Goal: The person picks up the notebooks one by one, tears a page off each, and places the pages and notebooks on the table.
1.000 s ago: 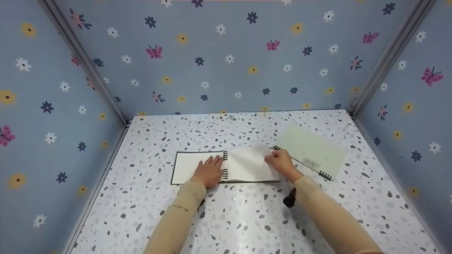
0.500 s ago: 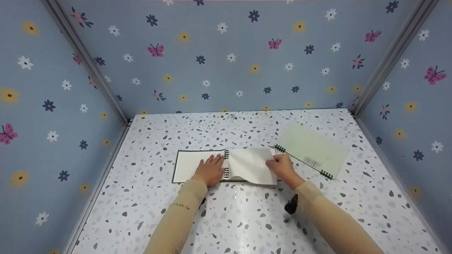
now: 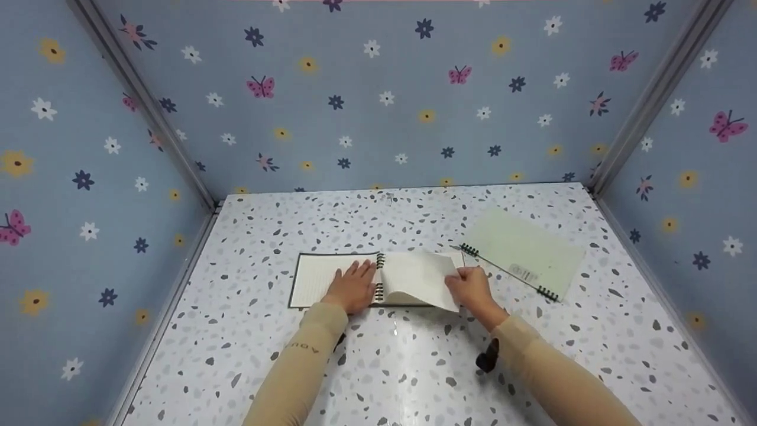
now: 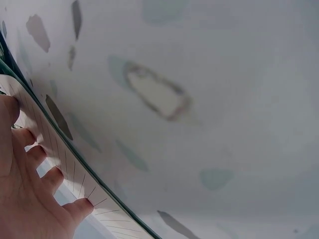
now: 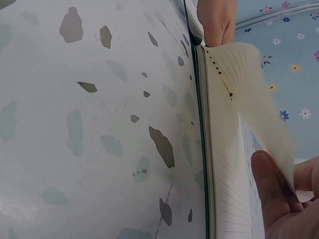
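A ring-bound notebook (image 3: 307, 278) with lined pages and a dark green cover lies spread on the table, its black rings (image 3: 379, 277) running down the middle. My left hand (image 3: 350, 290) rests flat on the left-hand page, fingers extended toward the rings. At the outer edge of the right side, my right hand (image 3: 473, 291) pinches a single page (image 3: 420, 275) between thumb and fingers. That page bows up from the stack. In the right wrist view, the lifted leaf (image 5: 264, 94) curves from the rings to the thumb (image 5: 266, 186), with lined paper beneath.
A second ring-bound notebook (image 3: 526, 251), pale green with a barcode label, lies slanted just beyond my right hand. The speckled table (image 3: 408, 367) is bounded by blue flowered panels (image 3: 378, 118) at the back and both sides.
The pinched page has risen from the stack and its near edge now curls up, its near corner hanging past the notebook's front edge. My right hand has shifted slightly nearer; the left stays put.
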Available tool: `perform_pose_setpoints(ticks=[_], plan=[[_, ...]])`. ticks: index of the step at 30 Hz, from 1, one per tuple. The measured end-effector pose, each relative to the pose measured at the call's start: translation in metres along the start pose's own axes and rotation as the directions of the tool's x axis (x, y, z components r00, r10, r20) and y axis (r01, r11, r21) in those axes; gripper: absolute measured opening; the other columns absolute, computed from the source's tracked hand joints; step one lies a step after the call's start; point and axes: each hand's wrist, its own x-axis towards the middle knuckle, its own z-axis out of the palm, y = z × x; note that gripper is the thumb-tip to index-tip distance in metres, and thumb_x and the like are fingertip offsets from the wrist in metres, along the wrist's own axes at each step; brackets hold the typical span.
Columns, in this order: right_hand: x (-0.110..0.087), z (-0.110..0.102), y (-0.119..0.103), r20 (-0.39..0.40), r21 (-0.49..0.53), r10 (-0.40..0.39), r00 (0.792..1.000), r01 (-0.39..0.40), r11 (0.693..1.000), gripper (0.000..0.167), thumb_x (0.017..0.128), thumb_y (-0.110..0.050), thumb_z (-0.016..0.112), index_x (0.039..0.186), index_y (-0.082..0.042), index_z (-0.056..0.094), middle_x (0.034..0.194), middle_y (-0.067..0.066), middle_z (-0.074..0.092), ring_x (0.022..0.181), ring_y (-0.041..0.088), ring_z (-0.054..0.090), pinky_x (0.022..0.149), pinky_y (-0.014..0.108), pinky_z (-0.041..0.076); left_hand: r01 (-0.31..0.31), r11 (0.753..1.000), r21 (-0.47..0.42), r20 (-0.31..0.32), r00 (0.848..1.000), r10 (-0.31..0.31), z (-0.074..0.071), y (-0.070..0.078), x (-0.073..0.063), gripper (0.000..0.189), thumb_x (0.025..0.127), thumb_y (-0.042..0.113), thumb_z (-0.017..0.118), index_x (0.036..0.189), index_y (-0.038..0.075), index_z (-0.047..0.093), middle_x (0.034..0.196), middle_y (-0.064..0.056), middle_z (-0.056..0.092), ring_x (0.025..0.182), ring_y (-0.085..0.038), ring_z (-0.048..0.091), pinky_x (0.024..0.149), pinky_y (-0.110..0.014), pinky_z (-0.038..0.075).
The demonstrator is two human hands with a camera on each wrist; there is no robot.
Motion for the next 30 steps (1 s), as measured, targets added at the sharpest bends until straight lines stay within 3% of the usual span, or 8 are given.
perform_pose_setpoints(ticks=[4,11,16,19,24,30], plan=[[-0.003,0.001,0.001,-0.019,-0.004,-0.009,1.0,0.009,1.0,0.02,0.095,-0.006,0.064,0.089,0.007,0.079,0.072,0.005,0.07,0.064,0.013,0.06,0.053,0.021,0.048,-0.007,1.0,0.005,0.001,1.0,0.007,0.004,-0.002,0.004,0.062,0.118,0.035,0.032,0.174,0.011,0.026,0.182,-0.008,0.025,0.169,-0.036,0.022,0.135,-0.066,0.022],[-0.011,0.003,0.003,-0.05,0.042,-0.046,0.998,0.049,0.998,0.025,0.095,-0.004,0.065,0.103,0.014,0.08,0.088,0.02,0.08,0.068,0.014,0.066,0.057,0.02,0.052,-0.02,1.0,-0.013,-0.016,1.0,0.019,0.003,0.0,0.005,0.06,0.117,0.033,0.036,0.172,0.009,0.031,0.18,-0.01,0.03,0.168,-0.038,0.025,0.134,-0.068,0.024],[-0.015,0.0,0.005,-0.05,0.045,-0.032,0.998,0.034,0.998,0.028,0.096,-0.005,0.065,0.11,0.015,0.079,0.094,0.02,0.079,0.072,0.014,0.066,0.06,0.019,0.052,-0.016,1.0,0.003,-0.007,1.0,0.016,0.001,0.002,0.004,0.061,0.118,0.034,0.033,0.173,0.009,0.029,0.181,-0.009,0.027,0.168,-0.037,0.024,0.134,-0.066,0.023],[-0.014,-0.005,0.007,-0.05,0.059,-0.017,0.999,0.02,0.998,0.026,0.096,-0.004,0.065,0.106,0.015,0.078,0.088,0.017,0.078,0.068,0.013,0.064,0.057,0.02,0.051,-0.008,1.0,0.009,-0.006,1.0,0.008,-0.003,0.002,0.001,0.061,0.117,0.034,0.033,0.173,0.009,0.029,0.181,-0.009,0.028,0.168,-0.036,0.024,0.135,-0.066,0.024],[-0.01,-0.011,0.009,0.011,0.115,0.048,0.999,-0.049,0.992,0.024,0.097,-0.007,0.069,0.107,0.013,0.078,0.081,0.008,0.074,0.064,0.012,0.062,0.056,0.022,0.05,0.0,1.0,0.017,-0.001,1.0,0.0,-0.007,0.002,-0.004,0.06,0.118,0.034,0.034,0.172,0.009,0.03,0.18,-0.009,0.029,0.168,-0.036,0.025,0.135,-0.065,0.024],[-0.004,-0.017,0.001,0.112,0.091,0.133,0.985,-0.144,0.985,0.035,0.097,-0.016,0.078,0.122,0.008,0.076,0.096,0.012,0.079,0.08,0.016,0.068,0.073,0.024,0.057,-0.004,1.0,0.009,0.0,1.0,0.004,-0.006,0.004,-0.003,0.061,0.118,0.034,0.032,0.173,0.009,0.029,0.181,-0.009,0.027,0.168,-0.036,0.024,0.135,-0.065,0.023]])
